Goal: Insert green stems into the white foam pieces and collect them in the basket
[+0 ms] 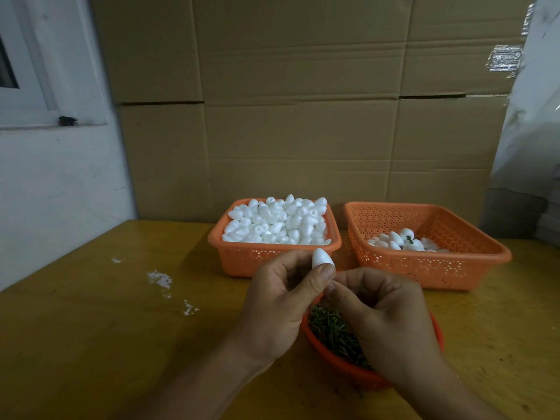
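While the left hand [281,301] pinches a foam egg [322,258] and the right hand [385,316] pinches an unseen stem, an off-centre push could split the foam.

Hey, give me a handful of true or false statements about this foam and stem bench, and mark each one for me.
1. The left hand holds a white foam piece in its grip. True.
2. The basket on the left is nearly empty. False: it is heaped with foam pieces.
3. The green stems lie in a round orange bowl under the hands. True.
4. The basket on the right holds only a few pieces. True.
5. The right hand rests flat on the table. False: its fingers are curled, meeting the left hand.
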{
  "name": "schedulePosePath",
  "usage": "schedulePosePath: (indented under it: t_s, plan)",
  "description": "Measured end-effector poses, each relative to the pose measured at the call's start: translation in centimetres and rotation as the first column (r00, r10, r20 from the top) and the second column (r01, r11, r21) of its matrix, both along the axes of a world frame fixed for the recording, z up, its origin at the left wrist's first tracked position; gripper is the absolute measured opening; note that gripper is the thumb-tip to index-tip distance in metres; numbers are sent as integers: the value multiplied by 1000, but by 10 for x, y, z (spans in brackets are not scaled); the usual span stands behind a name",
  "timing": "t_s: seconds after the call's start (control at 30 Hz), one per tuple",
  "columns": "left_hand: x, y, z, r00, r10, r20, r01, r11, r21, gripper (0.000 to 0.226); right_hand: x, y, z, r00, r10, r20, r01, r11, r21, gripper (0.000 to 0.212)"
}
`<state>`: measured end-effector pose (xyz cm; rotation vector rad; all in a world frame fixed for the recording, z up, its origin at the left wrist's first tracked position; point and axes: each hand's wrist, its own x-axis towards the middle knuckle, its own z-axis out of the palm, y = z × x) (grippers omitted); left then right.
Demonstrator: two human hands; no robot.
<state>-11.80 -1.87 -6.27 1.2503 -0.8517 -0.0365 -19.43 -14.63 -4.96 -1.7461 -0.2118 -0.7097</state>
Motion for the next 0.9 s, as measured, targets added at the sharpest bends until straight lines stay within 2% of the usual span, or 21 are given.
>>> schedulePosePath:
  t_s: [0.23, 0.5, 0.6, 0.73, 0.9]
  plan:
    - [-2, 0, 2, 1000, 15, 8, -15, 1000, 19, 12, 0, 0, 2, 999, 47, 5, -48, 996, 72, 11]
    - [-3, 0, 2, 1000, 30, 7, -30, 999, 38, 14, 2, -1, 1, 999, 44, 10, -45, 997, 65, 10]
    - [-1, 0, 1, 999, 51, -15, -50, 997, 53, 23, 4, -4, -1, 999, 36, 6, -36, 993, 112, 18]
    - [0, -1, -4, 998, 39, -39, -37, 997, 73, 34, 9, -14, -2, 998, -54, -41, 60, 985, 162, 12]
    - [1, -2, -9, 995, 96, -38, -91, 989, 120, 20, 15, -37, 5, 975, -218, -51, 222, 968, 117, 15]
